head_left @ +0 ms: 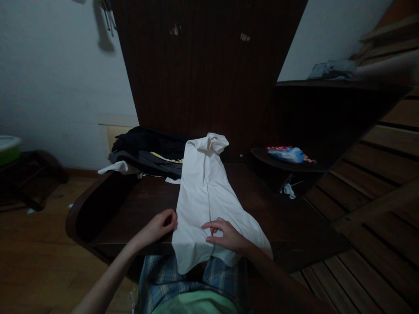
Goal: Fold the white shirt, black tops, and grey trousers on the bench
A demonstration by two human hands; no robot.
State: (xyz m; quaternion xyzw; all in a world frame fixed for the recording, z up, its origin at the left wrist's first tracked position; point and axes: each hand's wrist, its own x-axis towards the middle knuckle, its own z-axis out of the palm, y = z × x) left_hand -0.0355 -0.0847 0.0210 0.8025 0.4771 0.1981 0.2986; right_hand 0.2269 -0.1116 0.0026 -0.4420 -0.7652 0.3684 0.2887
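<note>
A white collared shirt [209,196] lies lengthwise over the dark wooden desktop [150,196], its collar toward the upright back panel and its lower end hanging over the front edge above my lap. At the shirt's left edge my left hand [163,223] is closed, fingers curled and thumb against them, apparently pinching the fabric there. My right hand [225,235] rests over the lower middle of the shirt, near a long crease down its front. Its index finger and thumb are apart, the other fingers are bent, and no fabric shows between them.
Dark folded clothes [147,148] are piled at the desk's back left. A small shelf [258,155] on the right bears a blue-and-white plastic packet [288,155]. Wooden slats [369,183] stand at the right. A green tub [9,150] sits on a low stool at far left.
</note>
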